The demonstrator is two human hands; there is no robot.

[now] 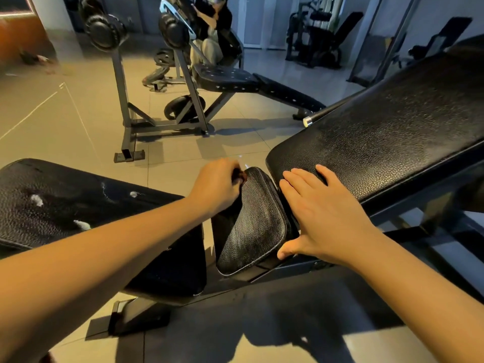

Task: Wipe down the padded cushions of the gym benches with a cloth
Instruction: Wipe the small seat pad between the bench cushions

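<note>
The left hand (217,184) is curled tight at the far, narrow end of the small seat cushion (251,221), its fingers bunched over a dark reddish scrap that I take for the cloth (239,176), though too little shows to be sure. The right hand (322,213) lies flat with fingers straight, gripping nothing: fingers on the lower end of the long backrest pad (379,132), thumb down by the seat cushion's right edge. The seat cushion's long axis runs from the left hand back toward the person, so nearly all its surface lies on the near side of that hand, and a wipe would likely be a pull homeward. The left hand is the nearer for that; the right seems only to steady. Left of the seat cushion lies a second wide pad (65,205) with three white foam patches (36,200) not yet wiped. Beyond the seat cushion stands one more bench (225,77). Count: two hands, one cloth, three pads close by, a fourth farther off.
</note>
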